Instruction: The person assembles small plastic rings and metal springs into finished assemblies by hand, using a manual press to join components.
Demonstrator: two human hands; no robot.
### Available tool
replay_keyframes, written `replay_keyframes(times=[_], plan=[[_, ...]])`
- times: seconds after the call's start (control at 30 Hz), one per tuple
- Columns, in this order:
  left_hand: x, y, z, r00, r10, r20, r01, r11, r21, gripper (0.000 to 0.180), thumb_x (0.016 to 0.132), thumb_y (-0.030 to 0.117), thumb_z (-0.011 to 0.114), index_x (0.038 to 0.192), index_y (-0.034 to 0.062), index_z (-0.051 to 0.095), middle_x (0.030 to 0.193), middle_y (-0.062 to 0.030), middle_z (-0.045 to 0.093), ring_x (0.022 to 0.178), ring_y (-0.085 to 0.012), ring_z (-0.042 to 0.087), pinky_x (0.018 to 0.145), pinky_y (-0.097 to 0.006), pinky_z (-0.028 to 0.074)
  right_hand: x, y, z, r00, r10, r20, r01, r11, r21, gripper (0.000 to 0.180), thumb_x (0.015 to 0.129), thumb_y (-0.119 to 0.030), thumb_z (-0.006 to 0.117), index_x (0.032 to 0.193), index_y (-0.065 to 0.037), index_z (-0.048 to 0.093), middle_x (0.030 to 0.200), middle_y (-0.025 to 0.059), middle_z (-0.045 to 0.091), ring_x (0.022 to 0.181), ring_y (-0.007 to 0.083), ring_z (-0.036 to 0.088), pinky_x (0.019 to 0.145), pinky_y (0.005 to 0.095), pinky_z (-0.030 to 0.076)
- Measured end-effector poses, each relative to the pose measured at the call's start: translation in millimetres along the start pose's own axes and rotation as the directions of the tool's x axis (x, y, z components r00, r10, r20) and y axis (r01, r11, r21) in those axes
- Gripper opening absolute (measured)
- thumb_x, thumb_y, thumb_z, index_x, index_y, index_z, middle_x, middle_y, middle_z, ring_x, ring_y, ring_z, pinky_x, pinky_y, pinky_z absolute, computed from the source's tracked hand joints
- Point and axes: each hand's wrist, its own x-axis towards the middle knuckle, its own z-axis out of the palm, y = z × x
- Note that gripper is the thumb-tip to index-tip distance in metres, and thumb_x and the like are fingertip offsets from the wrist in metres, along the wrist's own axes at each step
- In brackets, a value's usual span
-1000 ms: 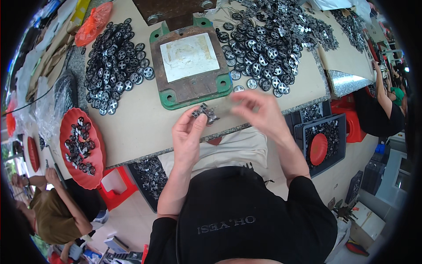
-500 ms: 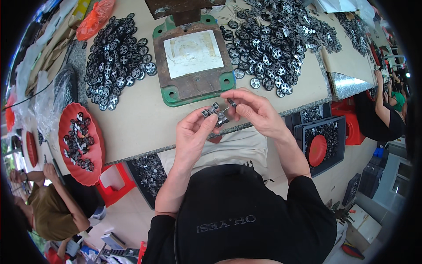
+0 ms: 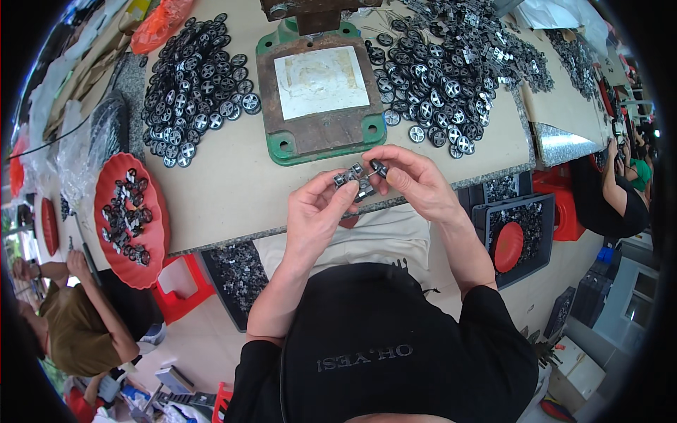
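1. Left hand [image 3: 317, 208] pinches dark block [image 3: 347, 178]; right hand [image 3: 422, 185] pinches black wheel [image 3: 379, 168] on thin pin [image 3: 370, 173]. All just above desk [image 3: 218, 204], near edge.
2. Risk: loose pinch skews pin; slip drops parts off edge.
3. Press base [image 3: 324, 135] just beyond, limits far-side reach.
4. Wheel piles left [image 3: 201, 102] and right [image 3: 438, 92].

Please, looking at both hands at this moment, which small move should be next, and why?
Probably the right hand should ease the wheel leftward, so its thin pin enters the small dark part. The left hand holds that part close beside the wheel, and the pin points towards it. Whether the pin touches it is too small to tell.
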Motion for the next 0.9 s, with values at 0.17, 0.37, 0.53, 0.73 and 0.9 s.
replay_keyframes(times=[0.17,0.37,0.53,0.73,0.9], plan=[[-1.5,-1.3,-0.4,1.000,-0.001,-0.014,0.001,1.000,0.009,0.021,0.084,0.009,0.059,0.102,-0.0014,0.058,0.079,-0.0030,0.059,0.064,-0.0052,0.057,0.050,-0.018,0.049,-0.8,-4.5,3.6,1.000,-0.005,-0.024,0.005,1.000,-0.009,0.028,0.089,-0.012,0.052,0.114,-0.001,0.052,0.103,0.0019,0.054,0.087,0.0079,0.052,0.074,0.0225,0.043],[-3.3,1.0,5.9,0.984,0.178,-0.020,-0.170,0.965,0.198,0.021,0.082,0.005,0.060,0.101,-0.0047,0.058,0.095,-0.0065,0.053,0.069,-0.0068,0.057,0.051,-0.018,0.051,-0.6,3.9,8.1,0.984,0.031,-0.173,-0.060,0.985,-0.164,0.023,0.085,-0.008,0.057,0.105,0.003,0.058,0.096,0.0029,0.056,0.083,0.0077,0.054,0.073,0.0214,0.044],[2.9,-9.1,3.2,0.986,0.157,-0.060,-0.151,0.985,0.086,0.020,0.083,0.007,0.059,0.101,-0.0027,0.059,0.088,-0.0046,0.056,0.069,-0.0059,0.056,0.047,-0.018,0.049,4.3,6.6,13.9,0.960,-0.055,-0.273,0.028,0.995,-0.100,0.021,0.084,-0.009,0.059,0.101,0.004,0.058,0.082,0.0022,0.060,0.073,0.0073,0.056,0.067,0.0202,0.045],[3.3,-8.9,7.2,0.989,0.115,-0.093,-0.119,0.992,-0.039,0.020,0.083,0.008,0.060,0.101,-0.0008,0.060,0.083,-0.0027,0.057,0.067,-0.0055,0.055,0.048,-0.017,0.047,-3.2,6.3,21.7,0.969,0.052,-0.241,-0.073,0.994,-0.078,0.016,0.079,-0.009,0.065,0.089,0.002,0.061,0.077,-0.0006,0.058,0.067,0.0051,0.054,0.060,0.0182,0.044],[5.6,6.7,-2.7,0.939,0.340,0.053,-0.340,0.896,0.286,0.019,0.077,0.003,0.063,0.095,-0.0008,0.061,0.083,-0.0016,0.058,0.071,-0.0077,0.049,0.064,-0.021,0.043,-0.5,-26.4,21.0,0.985,-0.131,-0.110,0.052,0.842,-0.537,0.014,0.076,-0.009,0.066,0.085,0.001,0.061,0.072,0.0037,0.056,0.059,0.0091,0.054,0.051,0.0244,0.042]])
